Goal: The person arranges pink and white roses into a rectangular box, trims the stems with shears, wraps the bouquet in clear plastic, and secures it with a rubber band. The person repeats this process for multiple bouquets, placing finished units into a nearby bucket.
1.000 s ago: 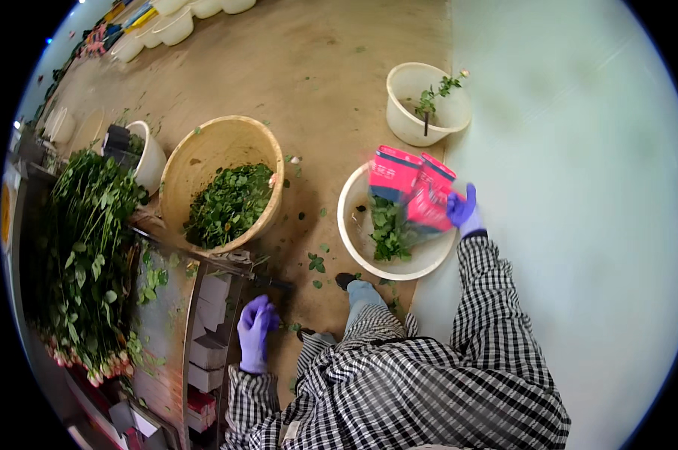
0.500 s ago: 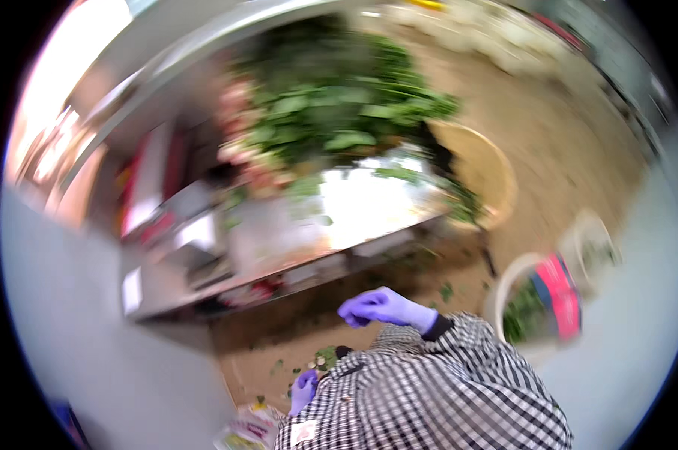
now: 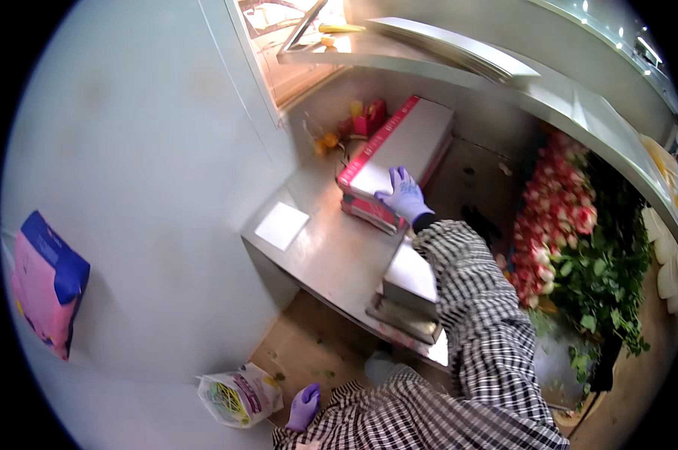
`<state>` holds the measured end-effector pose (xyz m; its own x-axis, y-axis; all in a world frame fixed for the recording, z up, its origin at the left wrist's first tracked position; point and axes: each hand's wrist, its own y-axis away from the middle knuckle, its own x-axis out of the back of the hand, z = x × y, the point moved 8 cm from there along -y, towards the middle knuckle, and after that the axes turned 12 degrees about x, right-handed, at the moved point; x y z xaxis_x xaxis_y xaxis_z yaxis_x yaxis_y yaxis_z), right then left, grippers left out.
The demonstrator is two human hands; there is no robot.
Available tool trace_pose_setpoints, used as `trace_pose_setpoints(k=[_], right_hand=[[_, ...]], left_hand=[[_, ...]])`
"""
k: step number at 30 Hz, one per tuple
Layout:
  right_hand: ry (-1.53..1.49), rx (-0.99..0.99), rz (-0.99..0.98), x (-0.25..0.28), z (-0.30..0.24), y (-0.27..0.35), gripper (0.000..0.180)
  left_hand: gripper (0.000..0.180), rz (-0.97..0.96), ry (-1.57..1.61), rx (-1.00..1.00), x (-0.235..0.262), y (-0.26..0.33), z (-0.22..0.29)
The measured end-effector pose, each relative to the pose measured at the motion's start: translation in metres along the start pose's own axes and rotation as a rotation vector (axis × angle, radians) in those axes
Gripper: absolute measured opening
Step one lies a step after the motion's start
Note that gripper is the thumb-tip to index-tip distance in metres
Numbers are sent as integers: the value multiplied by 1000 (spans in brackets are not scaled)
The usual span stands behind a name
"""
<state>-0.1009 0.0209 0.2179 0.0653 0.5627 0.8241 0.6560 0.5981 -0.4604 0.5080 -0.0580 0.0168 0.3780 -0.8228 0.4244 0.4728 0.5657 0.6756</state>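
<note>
Turned from the herb bowls, the person now reaches over a steel worktop (image 3: 331, 255).
Right hand (image 3: 403, 196) lies flat, fingers spread, on the red-edged grey box (image 3: 399, 142) at the worktop's back; left hand (image 3: 304, 406), loosely curled and holding nothing, hangs below the worktop beside a printed bag (image 3: 237, 395).

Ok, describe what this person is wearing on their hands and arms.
Both hands wear thin purple disposable gloves: the right hand and the left hand. The right arm is covered down to the wrist by a long sleeve in a black-and-white check, with a dark cuff showing just below the glove. The same checked cloth covers the body at the lower edge.
</note>
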Motion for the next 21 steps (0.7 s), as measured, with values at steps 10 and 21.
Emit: trace_pose_setpoints(k=[10, 21], right_hand=[[184, 195, -273, 50, -27, -47, 11], [-550, -25, -920, 227, -168, 145, 39]], left_hand=[[35, -56, 142, -678, 64, -115, 371], [73, -948, -1170, -1441, -232, -85, 480]])
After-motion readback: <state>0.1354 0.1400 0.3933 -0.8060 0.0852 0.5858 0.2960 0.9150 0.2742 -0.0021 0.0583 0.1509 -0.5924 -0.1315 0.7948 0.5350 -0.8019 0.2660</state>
